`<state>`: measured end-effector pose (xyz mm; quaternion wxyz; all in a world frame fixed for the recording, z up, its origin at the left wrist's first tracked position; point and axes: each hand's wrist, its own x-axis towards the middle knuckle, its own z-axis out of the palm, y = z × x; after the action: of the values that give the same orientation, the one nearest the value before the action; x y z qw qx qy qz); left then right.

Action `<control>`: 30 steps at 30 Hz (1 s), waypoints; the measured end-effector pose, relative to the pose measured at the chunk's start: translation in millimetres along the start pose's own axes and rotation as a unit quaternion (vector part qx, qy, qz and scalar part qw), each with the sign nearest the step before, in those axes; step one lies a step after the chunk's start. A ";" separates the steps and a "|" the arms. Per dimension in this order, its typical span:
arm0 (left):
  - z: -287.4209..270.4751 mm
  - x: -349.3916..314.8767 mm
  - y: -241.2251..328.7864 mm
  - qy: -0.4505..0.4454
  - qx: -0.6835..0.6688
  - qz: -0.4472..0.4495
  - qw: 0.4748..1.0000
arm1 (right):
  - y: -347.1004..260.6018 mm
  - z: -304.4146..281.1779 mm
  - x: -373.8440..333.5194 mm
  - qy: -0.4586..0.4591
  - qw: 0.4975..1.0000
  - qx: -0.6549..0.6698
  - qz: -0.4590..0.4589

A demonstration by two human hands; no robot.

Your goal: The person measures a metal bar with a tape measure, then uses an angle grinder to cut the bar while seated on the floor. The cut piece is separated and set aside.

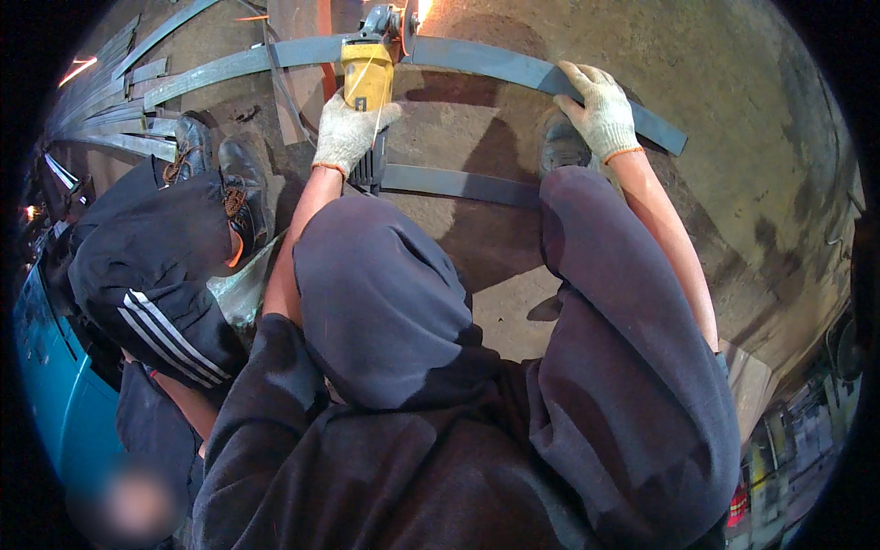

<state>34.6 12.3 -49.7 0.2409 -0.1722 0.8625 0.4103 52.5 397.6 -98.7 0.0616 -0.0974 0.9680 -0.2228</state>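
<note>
1. Stained floor carries the work: a yellow angle grinder extends forward from the left hand, its disc beside a long grey bar, throwing sparks.
2. That gloved left hand is wrapped around the grinder's body.
3. Gloved right hand grasps the bar, thumb and fingers straddling it toward its right end.
4. Nearer the body lies a second bar; leftward, another person sits near piled strips.

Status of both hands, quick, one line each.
Left hand: closed, holding the yellow angle grinder.
Right hand: holding the long metal strip, fingers across it.
</note>
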 end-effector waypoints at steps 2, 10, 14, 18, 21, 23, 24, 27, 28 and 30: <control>-0.5 1.9 2.1 -0.006 0.006 -0.008 1.000 | 0.3 0.2 0.2 0.003 1.000 -0.005 -0.004; 0.7 -3.5 2.8 0.010 -0.009 0.000 1.000 | 1.4 0.1 -0.6 0.003 1.000 -0.007 -0.007; -0.2 4.7 -4.5 0.001 -0.015 0.001 1.000 | 0.9 0.7 0.2 0.009 1.000 0.000 -0.013; 2.3 4.2 -15.5 0.008 -0.013 0.007 1.000 | -4.1 -3.9 1.7 -0.002 1.000 -0.007 -0.009; -2.8 -4.8 14.2 0.007 0.106 0.063 0.992 | 3.1 0.9 -0.9 0.014 1.000 -0.004 -0.014; -2.5 4.5 1.0 -0.003 0.032 0.019 0.999 | -0.8 0.0 0.3 0.013 1.000 -0.004 -0.012; -2.4 8.4 -7.3 -0.007 -0.005 -0.003 1.000 | -2.6 -0.5 1.4 0.012 1.000 -0.004 -0.012; 0.4 12.2 -17.1 -0.001 0.020 -0.026 0.999 | 0.7 0.8 0.2 0.009 1.000 0.006 -0.010; -0.7 9.8 -12.2 -0.006 0.022 -0.022 1.000 | 0.2 0.4 0.1 0.010 1.000 0.002 -0.011; -3.5 2.8 1.7 -0.015 0.025 -0.016 0.999 | -1.3 -0.7 0.4 0.013 1.000 -0.005 -0.013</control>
<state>30.5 10.3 -48.4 0.2644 -0.1734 0.8662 0.3871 52.2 396.6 -97.5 0.0456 -0.1075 0.9685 -0.2200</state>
